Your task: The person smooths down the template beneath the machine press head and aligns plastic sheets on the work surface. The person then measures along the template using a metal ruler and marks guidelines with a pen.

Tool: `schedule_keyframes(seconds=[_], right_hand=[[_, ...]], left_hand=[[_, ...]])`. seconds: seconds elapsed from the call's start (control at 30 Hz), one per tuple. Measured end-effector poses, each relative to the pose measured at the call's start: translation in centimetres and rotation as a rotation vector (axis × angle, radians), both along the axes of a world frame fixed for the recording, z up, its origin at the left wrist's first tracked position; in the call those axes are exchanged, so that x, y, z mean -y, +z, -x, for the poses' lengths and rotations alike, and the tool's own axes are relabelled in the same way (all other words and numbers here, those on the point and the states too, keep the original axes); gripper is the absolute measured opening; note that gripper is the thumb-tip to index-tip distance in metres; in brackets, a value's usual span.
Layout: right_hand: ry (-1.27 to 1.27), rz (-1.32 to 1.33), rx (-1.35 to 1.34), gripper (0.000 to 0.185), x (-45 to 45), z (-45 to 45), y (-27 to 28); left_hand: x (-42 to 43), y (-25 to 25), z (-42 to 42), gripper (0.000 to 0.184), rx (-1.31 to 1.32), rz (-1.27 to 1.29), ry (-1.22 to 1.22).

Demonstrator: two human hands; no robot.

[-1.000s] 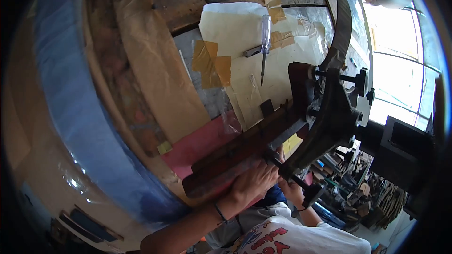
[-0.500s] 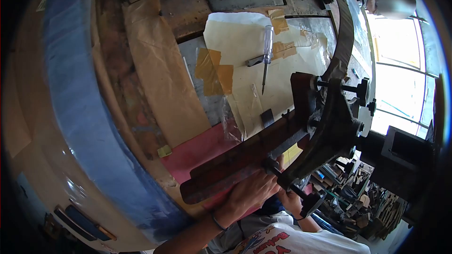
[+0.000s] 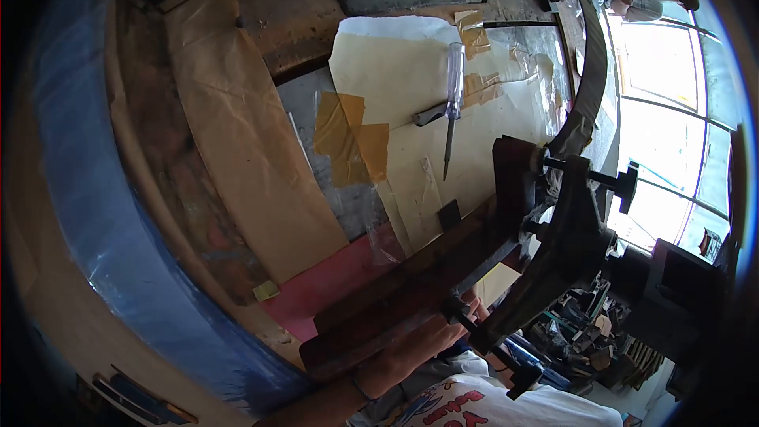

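Observation:
My left hand (image 3: 423,341) reaches under the lower edge of a dark red bar (image 3: 379,324), beside a black clamp screw; its fingertips are mostly hidden, near a pale yellow piece (image 3: 496,283). My right hand (image 3: 496,364) is almost wholly covered by the black clamp frame (image 3: 565,245), so its fingers cannot be made out. Above the bar, a screwdriver with a clear handle (image 3: 455,83) lies on a cream sheet (image 3: 387,63), its tip toward me. A small dark metal piece (image 3: 431,115) touches the sheet beside it.
Brown tape (image 3: 348,138) holds down the sheet's left side. Brown paper (image 3: 245,126) and a blue plastic-covered strip (image 3: 134,245) run along the left. A curved metal arm (image 3: 593,71) rises at right. Scrap pieces (image 3: 593,328) are piled lower right. Another person (image 3: 636,4) is at upper right.
The camera view has shifted, and the bench items sit lower in it. Both hands stay by the bar, but my right hand is now more hidden behind the clamp.

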State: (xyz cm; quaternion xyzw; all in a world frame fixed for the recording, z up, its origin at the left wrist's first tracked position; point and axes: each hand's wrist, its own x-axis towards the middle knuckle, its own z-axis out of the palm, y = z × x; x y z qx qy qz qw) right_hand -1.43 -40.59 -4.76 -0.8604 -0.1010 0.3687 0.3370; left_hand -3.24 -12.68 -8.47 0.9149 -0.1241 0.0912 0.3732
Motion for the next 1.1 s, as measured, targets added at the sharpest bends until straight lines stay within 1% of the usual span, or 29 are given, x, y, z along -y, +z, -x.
schedule_keyframes(seconds=[0.07, 0.1, 0.17, 0.2, 0.3, 0.5, 0.57, 0.6, 0.67, 0.73, 0.83, 0.9, 0.97, 1.0, 1.07, 1.1], right_hand=[[-0.007, -0.013, 0.002, 0.017, -0.4, -0.4, 0.1], [-0.007, -0.017, 0.004, 0.017, -0.7, -0.5, 0.2], [-0.015, -0.018, 0.006, 0.017, -1.0, -0.5, 0.4], [-0.022, -0.02, 0.007, 0.017, -1.2, -0.4, 0.4], [-0.032, -0.026, 0.01, 0.018, -1.3, -0.5, 0.2], [-0.043, -0.018, 0.008, 0.018, -1.0, -0.3, 0.2], [-0.036, 0.004, -0.005, 0.018, -1.0, -0.4, 0.3], [-0.037, 0.012, 0.001, 0.018, -1.2, -0.3, 0.5], [-0.042, -0.012, 0.051, 0.018, -2.3, -0.7, 0.7], [-0.047, -0.071, 0.119, 0.017, -3.8, -1.2, 0.8], [-0.047, -0.012, 0.047, 0.018, -1.6, -0.4, 0.4], [-0.045, -0.029, 0.088, 0.017, -2.9, -0.8, 0.7], [-0.047, -0.049, 0.122, 0.016, -4.0, -1.2, 1.0], [-0.053, -0.057, 0.12, 0.016, -4.1, -1.3, 0.9], [-0.062, -0.057, 0.078, 0.016, -3.5, -1.4, 0.7], [-0.066, -0.055, 0.057, 0.016, -3.3, -1.3, 0.6]], left_hand=[[1.3, -0.8, 1.0, 0.031, -0.056, 0.007, -0.037], [1.7, -1.4, 1.6, 0.031, -0.018, -0.038, -0.065], [2.3, -1.7, 2.3, 0.03, -0.025, -0.023, -0.064], [1.2, -0.7, 1.2, 0.031, -0.069, 0.033, -0.034], [-1.4, 0.7, -0.8, 0.033, -0.058, 0.085, 0.007], [-2.5, 1.0, -1.3, 0.037, 0.036, -0.024, 0.014], [-2.3, 0.9, -1.3, 0.038, 0.006, 0.008, -0.006], [-1.6, 0.6, -0.7, 0.038, -0.051, 0.064, -0.024], [-1.2, 0.5, -0.3, 0.039, -0.107, 0.124, -0.051], [-1.2, 0.4, -0.4, 0.04, -0.114, 0.13, -0.057], [-0.9, 0.4, -0.4, 0.041, -0.145, 0.128, -0.067], [-1.0, 0.6, -0.5, 0.041, -0.15, 0.115, -0.061], [-1.5, 0.9, -0.6, 0.04, -0.052, 0.013, -0.022], [-1.9, 0.9, -0.6, 0.04, 0.045, -0.083, 0.013], [-2.1, 0.7, -0.7, 0.039, 0.117, -0.139, 0.04], [-1.8, 0.7, -0.7, 0.039, 0.093, -0.097, 0.027]])
